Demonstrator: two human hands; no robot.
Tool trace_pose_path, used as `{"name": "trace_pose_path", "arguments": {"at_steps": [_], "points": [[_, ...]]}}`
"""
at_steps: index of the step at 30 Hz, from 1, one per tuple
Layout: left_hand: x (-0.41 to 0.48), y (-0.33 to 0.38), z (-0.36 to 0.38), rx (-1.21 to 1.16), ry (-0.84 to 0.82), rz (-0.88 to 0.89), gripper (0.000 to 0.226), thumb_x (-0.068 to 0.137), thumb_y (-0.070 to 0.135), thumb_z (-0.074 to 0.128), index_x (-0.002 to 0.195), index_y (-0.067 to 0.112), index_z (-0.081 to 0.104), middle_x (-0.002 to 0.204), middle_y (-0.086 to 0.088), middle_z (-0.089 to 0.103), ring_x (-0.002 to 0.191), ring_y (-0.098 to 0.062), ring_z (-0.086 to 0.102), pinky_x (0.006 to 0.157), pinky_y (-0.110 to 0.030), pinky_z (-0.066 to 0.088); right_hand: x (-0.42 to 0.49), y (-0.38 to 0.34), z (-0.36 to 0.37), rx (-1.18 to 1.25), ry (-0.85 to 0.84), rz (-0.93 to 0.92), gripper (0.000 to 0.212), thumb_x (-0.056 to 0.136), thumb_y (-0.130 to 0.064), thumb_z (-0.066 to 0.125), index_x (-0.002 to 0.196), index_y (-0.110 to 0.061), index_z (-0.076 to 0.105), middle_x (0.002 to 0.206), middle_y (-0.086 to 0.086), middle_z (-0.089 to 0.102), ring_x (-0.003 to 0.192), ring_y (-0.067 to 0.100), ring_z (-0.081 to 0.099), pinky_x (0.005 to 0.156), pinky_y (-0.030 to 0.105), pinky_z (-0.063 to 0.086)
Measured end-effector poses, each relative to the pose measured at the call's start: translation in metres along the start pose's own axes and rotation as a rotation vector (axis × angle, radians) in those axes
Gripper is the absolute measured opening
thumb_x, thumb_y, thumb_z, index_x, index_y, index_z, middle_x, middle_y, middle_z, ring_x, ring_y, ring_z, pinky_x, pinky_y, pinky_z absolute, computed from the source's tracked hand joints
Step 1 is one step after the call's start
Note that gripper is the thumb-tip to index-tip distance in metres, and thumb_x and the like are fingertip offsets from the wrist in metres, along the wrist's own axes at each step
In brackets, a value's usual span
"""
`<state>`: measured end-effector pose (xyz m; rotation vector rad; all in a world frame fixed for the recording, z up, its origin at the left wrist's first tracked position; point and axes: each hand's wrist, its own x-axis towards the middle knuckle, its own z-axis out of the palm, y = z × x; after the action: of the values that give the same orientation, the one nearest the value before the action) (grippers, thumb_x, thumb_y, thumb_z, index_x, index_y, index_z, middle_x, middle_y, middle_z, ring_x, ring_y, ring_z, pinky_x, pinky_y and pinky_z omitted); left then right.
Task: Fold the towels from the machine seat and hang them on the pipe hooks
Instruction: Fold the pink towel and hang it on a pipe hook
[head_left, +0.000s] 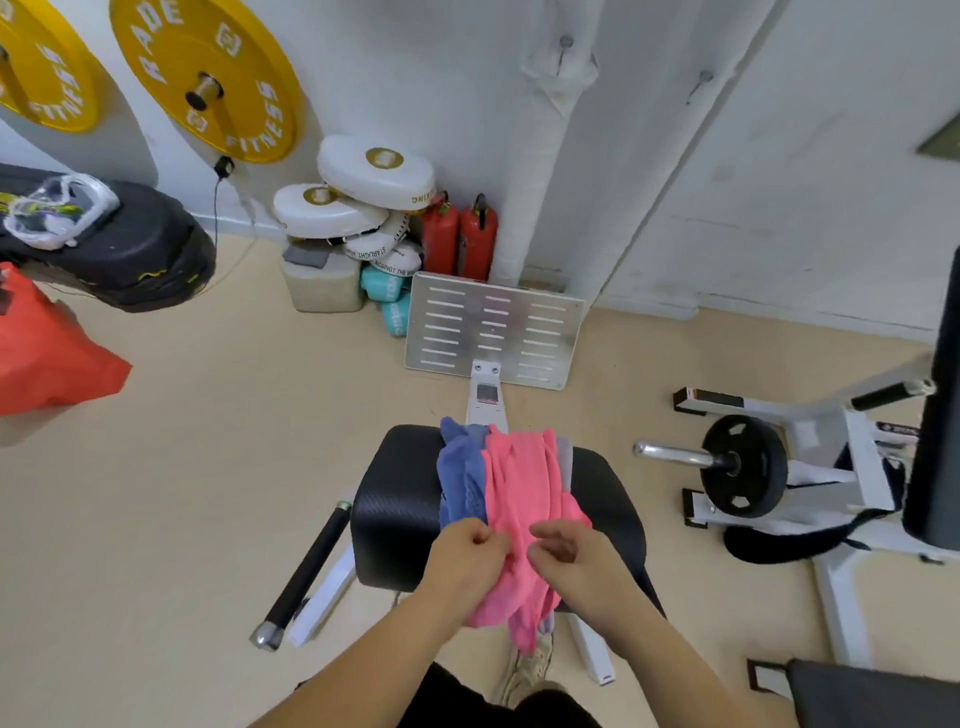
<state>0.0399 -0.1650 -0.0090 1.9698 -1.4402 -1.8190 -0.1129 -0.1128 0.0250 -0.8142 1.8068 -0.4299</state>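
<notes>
Lower centre: our left hand (465, 553) and right hand (566, 556) pinch the pink towel (519, 478) with curled fingers; we should find its corners before folding.

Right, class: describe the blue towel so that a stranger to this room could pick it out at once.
Find the black padded seat, just this side of the metal footplate. Towels lie heaped across it; the blue towel is leftmost, beside the pink towel, and the only blue one.
</notes>
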Motion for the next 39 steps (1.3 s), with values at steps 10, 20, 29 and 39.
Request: {"name": "trace_pose_path", "arguments": {"at_steps": [10,20,29,39], "points": [[-0.049,0.137,-0.032,-0.376,0.099,0.259,0.014,0.094,0.012,0.064,0.103,0.023,0.065,0.08,0.006,0.073,0.065,0.003,0.066,0.062,-0.015,0.052,-0.026,-0.076,-0.067,0.031,0.07,-0.262,0.056,0.063,-0.026,0.094,0.112,-0.033,0.067,0.1,-0.006,0.075,0.089,0.01,0.072,0.081,0.034,0.063],[-0.074,0.191,-0.046,-0.138,0.183,0.563,0.03,0.093,0.007,0.061,0.109,0.027,0.075,0.096,0.009,0.078,0.089,-0.003,0.072,0.087,-0.026,0.059,-0.03,-0.103,-0.101,0.21,0.328,-0.462,0.013,0.089,-0.001,0.065,0.083,-0.013,0.067,0.081,0.006,0.076,0.081,0.02,0.074,0.078,0.032,0.062],[-0.098,0.184,-0.041,-0.35,0.041,0.603,0.056,0.087,-0.014,0.056,0.12,0.03,0.066,0.105,0.002,0.079,0.096,-0.008,0.074,0.074,-0.017,0.055,-0.047,-0.118,-0.097,0.232,0.179,-0.58,0.032,0.082,0.004,0.076,0.104,-0.019,0.068,0.098,-0.004,0.076,0.091,0.011,0.073,0.08,0.028,0.06],[-0.094,0.161,-0.042,0.437,0.454,0.952,0.031,0.077,0.027,0.069,0.107,0.034,0.07,0.118,0.016,0.054,0.108,-0.004,0.052,0.089,-0.023,0.048,-0.066,-0.125,-0.102,0.067,0.278,-0.781,0.036,0.084,0.008,0.066,0.085,-0.025,0.078,0.084,-0.012,0.077,0.085,0.006,0.071,0.075,0.015,0.053]]}}
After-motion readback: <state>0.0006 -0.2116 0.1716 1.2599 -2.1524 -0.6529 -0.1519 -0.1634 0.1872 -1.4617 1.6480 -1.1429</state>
